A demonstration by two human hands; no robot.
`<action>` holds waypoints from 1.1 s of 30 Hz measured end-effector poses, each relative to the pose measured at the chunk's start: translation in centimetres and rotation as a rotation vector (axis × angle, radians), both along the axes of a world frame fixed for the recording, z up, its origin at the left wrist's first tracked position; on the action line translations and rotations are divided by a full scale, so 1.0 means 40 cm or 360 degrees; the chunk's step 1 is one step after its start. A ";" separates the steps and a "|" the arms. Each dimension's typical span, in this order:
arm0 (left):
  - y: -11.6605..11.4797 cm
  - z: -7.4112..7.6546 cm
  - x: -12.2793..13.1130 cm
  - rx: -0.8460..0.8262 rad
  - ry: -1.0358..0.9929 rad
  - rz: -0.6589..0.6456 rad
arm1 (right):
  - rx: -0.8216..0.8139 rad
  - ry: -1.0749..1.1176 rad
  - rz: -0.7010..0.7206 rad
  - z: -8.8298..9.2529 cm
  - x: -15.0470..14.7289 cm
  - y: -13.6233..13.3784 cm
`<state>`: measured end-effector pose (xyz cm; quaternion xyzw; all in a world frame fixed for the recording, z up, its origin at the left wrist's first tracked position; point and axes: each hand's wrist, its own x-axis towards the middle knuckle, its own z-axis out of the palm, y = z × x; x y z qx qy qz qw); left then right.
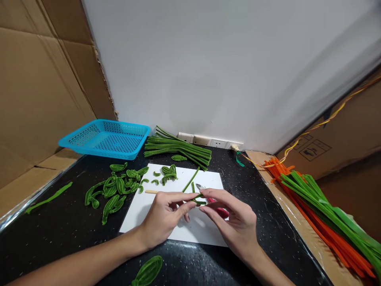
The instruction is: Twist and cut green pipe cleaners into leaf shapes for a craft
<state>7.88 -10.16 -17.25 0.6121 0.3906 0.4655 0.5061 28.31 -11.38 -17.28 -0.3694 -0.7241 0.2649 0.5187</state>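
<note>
My left hand pinches a short bent piece of green pipe cleaner between thumb and fingers. From the other side, my right hand closes its thumb and forefinger on the same piece's right end. Both hands are above a white sheet. Partly hidden behind my right hand lie red-handled pliers, jaws pointing away. Just beyond my fingertips rests a straight green stem. A thin wooden stick is beside my left hand, and small curved green bits lie further up the sheet.
Leaf-shaped pipe cleaner pieces are heaped to the left; one leaf lies in front. A blue basket and a green stem bundle stand at the back. Orange stems and green stems lie right, on cardboard.
</note>
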 end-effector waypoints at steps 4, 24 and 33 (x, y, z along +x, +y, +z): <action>0.000 -0.002 0.000 0.0080 0.0021 0.0027 | -0.0010 -0.0025 -0.0036 0.002 0.001 0.000; -0.007 -0.013 -0.002 0.0286 0.0036 0.0138 | -0.0427 0.0424 0.0024 0.033 -0.025 0.009; -0.006 -0.022 -0.003 0.0353 0.0058 0.0140 | -0.0514 0.0399 0.0052 0.030 -0.016 0.015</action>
